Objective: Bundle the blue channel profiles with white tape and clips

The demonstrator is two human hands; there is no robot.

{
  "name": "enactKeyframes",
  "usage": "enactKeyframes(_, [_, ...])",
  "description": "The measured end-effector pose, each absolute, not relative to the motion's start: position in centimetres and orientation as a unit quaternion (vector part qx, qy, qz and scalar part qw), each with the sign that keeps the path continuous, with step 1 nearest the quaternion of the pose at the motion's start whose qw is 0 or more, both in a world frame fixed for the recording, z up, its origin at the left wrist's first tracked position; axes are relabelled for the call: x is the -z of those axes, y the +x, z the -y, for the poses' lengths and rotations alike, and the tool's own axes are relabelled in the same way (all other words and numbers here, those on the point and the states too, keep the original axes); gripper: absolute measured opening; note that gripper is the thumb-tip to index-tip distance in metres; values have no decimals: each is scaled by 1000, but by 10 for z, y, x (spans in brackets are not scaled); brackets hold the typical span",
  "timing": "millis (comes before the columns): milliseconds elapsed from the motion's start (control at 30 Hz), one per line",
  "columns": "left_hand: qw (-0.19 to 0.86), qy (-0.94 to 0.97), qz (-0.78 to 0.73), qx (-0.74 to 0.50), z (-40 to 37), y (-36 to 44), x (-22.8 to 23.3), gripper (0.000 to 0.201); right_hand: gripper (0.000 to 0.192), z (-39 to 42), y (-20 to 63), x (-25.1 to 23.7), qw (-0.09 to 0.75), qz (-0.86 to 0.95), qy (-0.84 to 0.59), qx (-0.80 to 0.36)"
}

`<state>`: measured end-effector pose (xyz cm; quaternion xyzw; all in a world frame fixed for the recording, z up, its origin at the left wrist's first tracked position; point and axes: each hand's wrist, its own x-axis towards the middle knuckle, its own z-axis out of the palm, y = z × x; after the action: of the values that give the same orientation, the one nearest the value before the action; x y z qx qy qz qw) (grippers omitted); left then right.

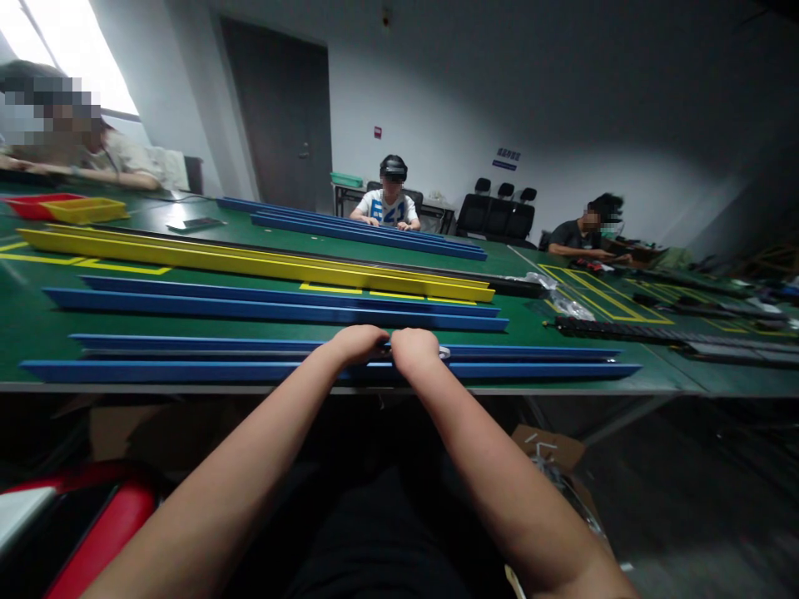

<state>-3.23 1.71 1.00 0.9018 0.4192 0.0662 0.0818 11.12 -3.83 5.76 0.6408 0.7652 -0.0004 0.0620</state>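
Rails beneath left fingers and right fingers, hold hidden, cannot tell its state

Front blue rail: long, straight, slightly shiny, level, ran left to right along the near edge of the green table. Rear blue rail lay just behind, near parallel, shorter; whether the two joined underneath could not be told. Thin pale strip ran lengthwise between them. Small white curved piece sat right of middle, mostly hidden.
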Motion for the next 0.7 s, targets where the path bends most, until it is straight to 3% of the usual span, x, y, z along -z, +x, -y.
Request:
enactKeyframes(167, [55,888,-455,-32,-19,-66,-6,28,39,44,111,-63,-1,-799,600,-37])
enactKeyframes(400, [53,876,-479,-29,-19,-68,-4,30,45,49,133,-70,64,-845,531,27])
enactKeyframes(700, [78,860,-504,-32,-15,-67,-10,32,46,55,144,-73,67,-843,534,4])
